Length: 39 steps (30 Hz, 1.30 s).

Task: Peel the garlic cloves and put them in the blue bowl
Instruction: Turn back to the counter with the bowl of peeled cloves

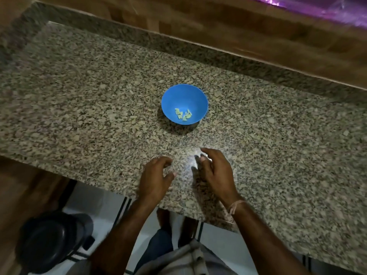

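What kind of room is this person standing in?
Most likely a home kitchen. A speckled stone counter holds a blue bowl with peeled garlic cloves in it, and a tiled floor shows below.

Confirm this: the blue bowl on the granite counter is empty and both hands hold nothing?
No. The head view shows garlic cloves in the blue bowl. It stands on the granite counter; the left hand and right hand hold nothing.

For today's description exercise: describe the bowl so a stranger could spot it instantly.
Start at the speckled granite countertop. Near its middle sits the blue bowl holding peeled garlic cloves. It is the only vessel on the stone.
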Available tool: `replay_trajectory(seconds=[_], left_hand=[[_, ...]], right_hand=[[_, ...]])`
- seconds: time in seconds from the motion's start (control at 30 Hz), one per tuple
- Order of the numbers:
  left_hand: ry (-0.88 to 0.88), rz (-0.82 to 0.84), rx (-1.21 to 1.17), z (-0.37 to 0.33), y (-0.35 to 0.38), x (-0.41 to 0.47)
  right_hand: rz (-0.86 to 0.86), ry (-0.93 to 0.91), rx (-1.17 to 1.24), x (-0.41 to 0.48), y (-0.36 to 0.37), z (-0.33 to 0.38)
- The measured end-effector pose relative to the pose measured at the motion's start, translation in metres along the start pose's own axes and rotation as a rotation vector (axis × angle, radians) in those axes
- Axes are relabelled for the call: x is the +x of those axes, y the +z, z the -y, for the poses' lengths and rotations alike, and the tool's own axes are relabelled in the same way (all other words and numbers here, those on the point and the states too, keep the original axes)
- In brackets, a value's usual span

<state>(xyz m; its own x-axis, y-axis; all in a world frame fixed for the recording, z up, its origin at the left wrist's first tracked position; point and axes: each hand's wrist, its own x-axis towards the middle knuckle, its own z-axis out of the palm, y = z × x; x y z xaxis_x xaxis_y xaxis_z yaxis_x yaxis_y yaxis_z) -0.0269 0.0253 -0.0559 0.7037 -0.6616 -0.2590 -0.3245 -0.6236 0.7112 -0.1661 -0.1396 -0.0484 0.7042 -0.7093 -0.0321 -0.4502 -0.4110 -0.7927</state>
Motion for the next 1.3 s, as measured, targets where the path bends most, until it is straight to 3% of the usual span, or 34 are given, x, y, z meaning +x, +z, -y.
replay_trajectory(seconds=[0.37,0.5,0.67,0.8,0.9,1.0,1.07,1.17,1.3], left_hand=[[0.274,-0.006,0.198,-0.010,0.011,0.032],[0.227,-0.056,0.122,-0.013,0.006,0.033],[0.210,-0.344,0.006,-0.068,-0.031,0.086],[0.185,-0.296,0.138,-0.093,-0.044,0.149],[0.191,-0.228,0.198,-0.091,-0.046,0.169],[0.270,-0.353,0.102,-0.077,-0.051,0.169],[0.157,-0.431,0.000,-0.066,-0.052,0.166],[-0.029,-0.375,-0.178,-0.057,-0.047,0.166],[-0.014,-0.288,-0.280,-0.067,-0.041,0.162]], right_hand=[[0.025,0.007,-0.228,0.033,0.027,-0.009],[-0.001,-0.024,-0.346,0.038,0.035,-0.012],[-0.036,-0.012,-0.355,0.043,0.040,-0.014],[-0.049,0.009,-0.348,0.047,0.041,-0.008],[-0.106,0.102,-0.124,0.053,0.044,-0.004],[-0.227,0.319,0.290,0.072,0.042,0.012],[-0.219,0.425,0.452,0.093,0.039,0.026],[-0.200,0.480,0.545,0.123,0.041,0.038],[-0.261,0.526,0.492,0.134,0.038,0.027]])
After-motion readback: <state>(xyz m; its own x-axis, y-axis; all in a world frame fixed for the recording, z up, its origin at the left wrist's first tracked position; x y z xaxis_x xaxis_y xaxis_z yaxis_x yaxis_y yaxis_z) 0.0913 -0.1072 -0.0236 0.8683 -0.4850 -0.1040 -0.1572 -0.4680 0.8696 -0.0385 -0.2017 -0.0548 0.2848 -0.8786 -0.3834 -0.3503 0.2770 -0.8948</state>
